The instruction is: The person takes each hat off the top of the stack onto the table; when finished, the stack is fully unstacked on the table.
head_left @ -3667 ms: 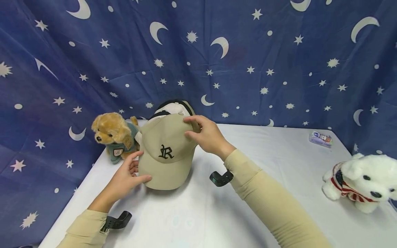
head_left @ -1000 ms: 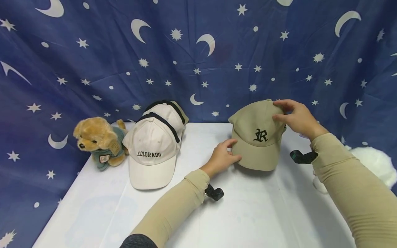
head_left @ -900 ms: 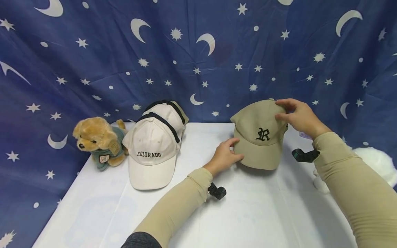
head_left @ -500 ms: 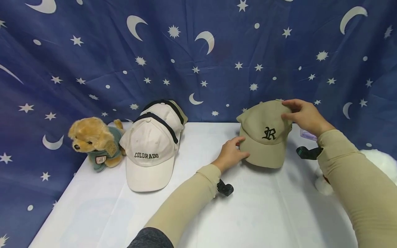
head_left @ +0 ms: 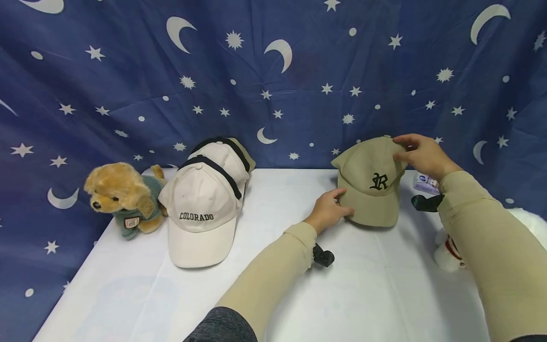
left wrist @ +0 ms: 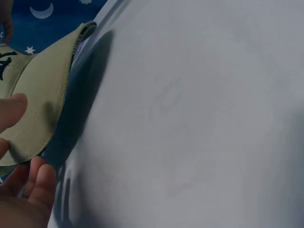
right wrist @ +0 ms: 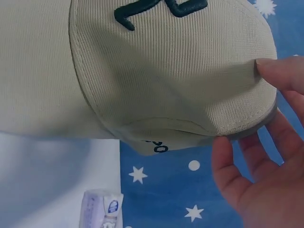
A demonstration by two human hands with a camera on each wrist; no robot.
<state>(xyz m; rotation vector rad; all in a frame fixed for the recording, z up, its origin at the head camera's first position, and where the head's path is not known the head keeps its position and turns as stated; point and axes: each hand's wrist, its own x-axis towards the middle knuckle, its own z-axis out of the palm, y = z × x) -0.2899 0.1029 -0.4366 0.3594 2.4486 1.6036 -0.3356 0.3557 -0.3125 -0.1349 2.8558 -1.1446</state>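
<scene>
Pointing brim-down right of frame centre, the cap (head_left: 368,183) lies between your left hand (head_left: 328,209), pinching its lower-left edge, and right hand (head_left: 429,156), pinching its upper-right side.

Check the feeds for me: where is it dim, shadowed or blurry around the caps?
Head view: bright and fairly even, lettering on the COLORADO cap readable; left wrist: dimmer, the tan cap throwing a dark shadow on the white tablecloth; right wrist: soft shadow across that cap, the purple packet with print too soft to read.
</scene>
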